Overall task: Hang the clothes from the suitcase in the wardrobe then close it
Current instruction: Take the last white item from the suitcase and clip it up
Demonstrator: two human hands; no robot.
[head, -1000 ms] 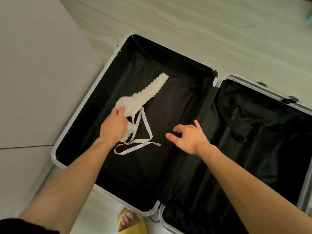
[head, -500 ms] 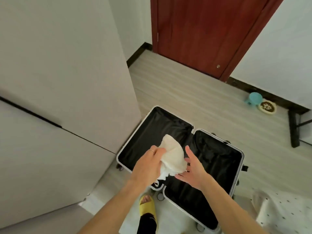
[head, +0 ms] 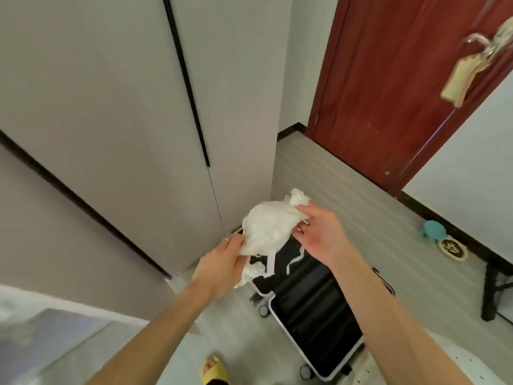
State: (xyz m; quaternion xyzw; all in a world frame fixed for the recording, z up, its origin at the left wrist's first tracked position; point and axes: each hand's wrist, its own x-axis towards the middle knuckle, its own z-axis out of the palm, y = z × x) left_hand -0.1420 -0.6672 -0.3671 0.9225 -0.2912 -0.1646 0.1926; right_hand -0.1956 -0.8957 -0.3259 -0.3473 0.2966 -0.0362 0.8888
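Suitcase partly hidden by garment, slipper cut by bottom edge, door tag blurred

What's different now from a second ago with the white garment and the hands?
The white garment went up out of the suitcase, where it lay a second ago, and is now bunched in the air before the wardrobe. The left hand kept its grip; the right hand, then open and empty, has taken hold of its top. Unchanged: suitcase open on the floor, wardrobe doors shut.
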